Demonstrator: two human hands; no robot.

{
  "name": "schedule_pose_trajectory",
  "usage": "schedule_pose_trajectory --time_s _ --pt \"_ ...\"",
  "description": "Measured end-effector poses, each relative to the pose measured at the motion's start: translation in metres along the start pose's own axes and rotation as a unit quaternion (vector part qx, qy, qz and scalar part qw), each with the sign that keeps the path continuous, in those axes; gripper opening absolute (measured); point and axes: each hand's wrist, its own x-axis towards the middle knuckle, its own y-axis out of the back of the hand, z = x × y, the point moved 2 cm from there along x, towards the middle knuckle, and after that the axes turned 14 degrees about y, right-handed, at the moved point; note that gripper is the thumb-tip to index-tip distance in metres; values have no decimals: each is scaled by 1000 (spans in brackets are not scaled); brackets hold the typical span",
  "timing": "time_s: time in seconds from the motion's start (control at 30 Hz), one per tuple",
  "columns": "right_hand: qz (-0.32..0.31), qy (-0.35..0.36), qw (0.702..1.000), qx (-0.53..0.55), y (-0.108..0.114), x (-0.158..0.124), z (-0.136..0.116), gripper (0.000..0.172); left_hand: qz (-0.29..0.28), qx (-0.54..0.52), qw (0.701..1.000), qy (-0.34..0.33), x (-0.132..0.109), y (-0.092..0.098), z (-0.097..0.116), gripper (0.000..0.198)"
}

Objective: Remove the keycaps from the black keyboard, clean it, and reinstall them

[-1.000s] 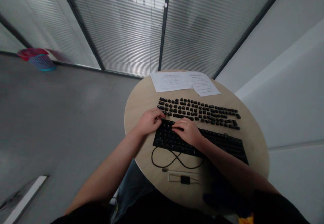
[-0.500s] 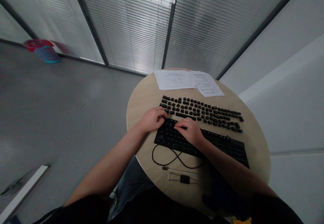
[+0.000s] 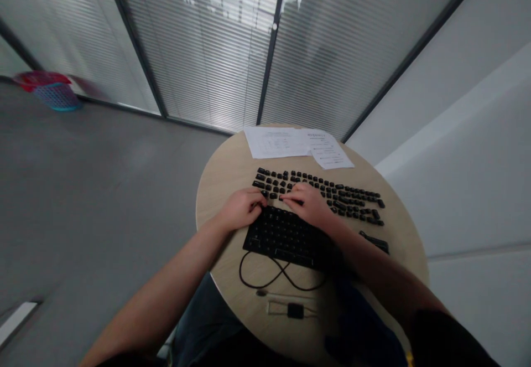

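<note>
A black keyboard [image 3: 282, 237] lies on the round table, with many of its switch places in view. My left hand [image 3: 244, 207] is at its upper left corner, thumb and fingers closed on that edge. Beyond the keyboard, loose black keycaps [image 3: 357, 202] are laid out in rows. My right hand [image 3: 310, 203] reaches over these rows, its thumb and fingers pinched together at a small keycap near the left end of the lowest row. Part of the rows and the keyboard's right side are hidden behind my right hand and forearm.
Printed papers [image 3: 282, 143] lie at the far side of the wooden table [image 3: 219, 170]. A black cable [image 3: 265, 286] loops in front of the keyboard, above a wire tool with a dark block [image 3: 295, 311]. A red and blue basket [image 3: 58, 94] stands by the blinds.
My right hand has moved from above the keyboard out to the loose keycaps. My left hand stays at the keyboard's corner. The camera view has shifted slightly.
</note>
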Motion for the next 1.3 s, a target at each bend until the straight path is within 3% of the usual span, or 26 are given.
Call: schedule_pose_trajectory --time_s 0.07,0.13,0.23,0.43,0.67,0.87,1.03,1.13,1.3 --pt "-1 -78 996 -34 9 19 34 19 -1 -1 1000 -2 0 0 -1 27" --pt "-41 -146 986 -61 11 37 66 18 2 -1 1000 -1 0 1 -1 27" --pt "-70 -177 979 -69 5 57 96 18 7 0 1000 1 -1 2 -2 26" --pt "-115 -191 973 -66 -12 62 112 17 4 -3 1000 0 -1 3 -1 26" --pt "-130 -233 961 -65 -2 52 128 21 10 -10 1000 -1 0 4 1 26" --pt "-129 -228 964 -42 -6 55 125 17 12 -4 1000 0 -1 1 -1 25" --pt "-61 -224 972 -37 11 56 109 17 64 65 995 47 5 5 1 24" --pt "-1 -220 975 -29 34 38 89 16 49 133 987 74 33 12 5 23" --pt "95 -109 989 34 69 -15 40 11 -20 180 980 88 118 5 7 16"
